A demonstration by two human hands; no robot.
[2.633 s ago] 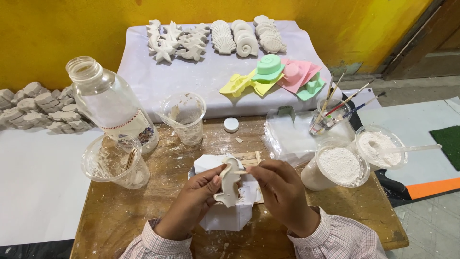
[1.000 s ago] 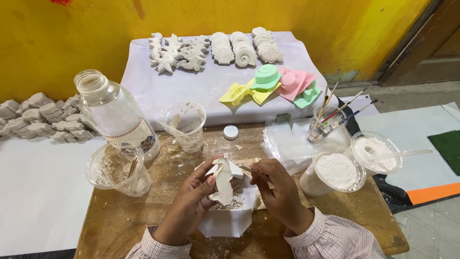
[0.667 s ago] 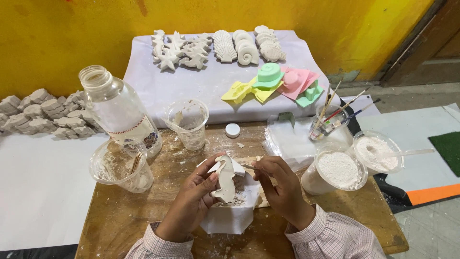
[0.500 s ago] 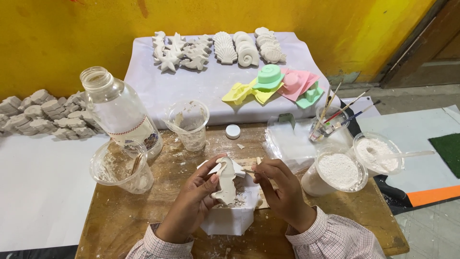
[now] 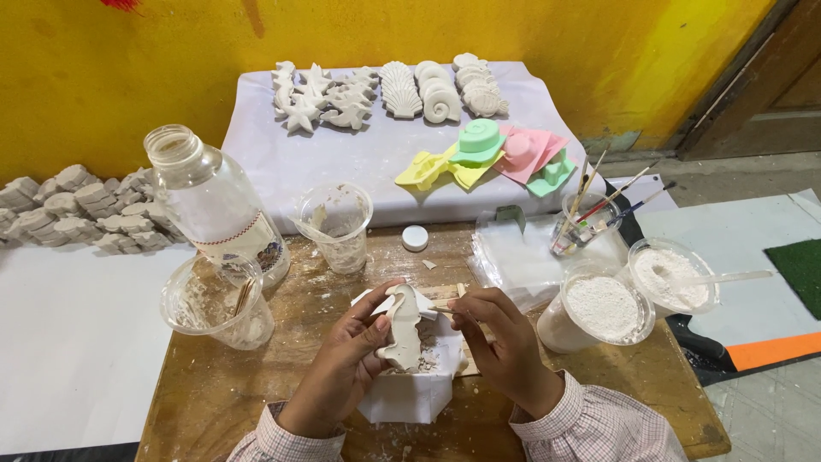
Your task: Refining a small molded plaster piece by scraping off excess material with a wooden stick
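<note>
Two hands are seen over the near middle of the wooden desk (image 5: pixel 256 402), which carries everything in the foreground. Toward its far left corner a large clear bottle (image 5: pixel 214 205) is stood, with a plastic cup (image 5: pixel 218 301) holding a wooden stick just in front of it. Two tubs of white powder (image 5: pixel 605 308) are set along the right edge, a cup of brushes (image 5: pixel 581 224) behind them. A second clear cup (image 5: pixel 338 227) and a small white cap (image 5: pixel 415 238) are placed near the far edge. A white seahorse-shaped cast (image 5: pixel 402 329) is held upright above a white paper (image 5: pixel 406 398) strewn with crumbs. The left hand (image 5: pixel 342 364) is curled closed around the cast from the left side, thumb against its face. The right hand (image 5: pixel 500 346) is pinched shut on a thin stick (image 5: pixel 445 310), its tip touching the cast's right edge.
</note>
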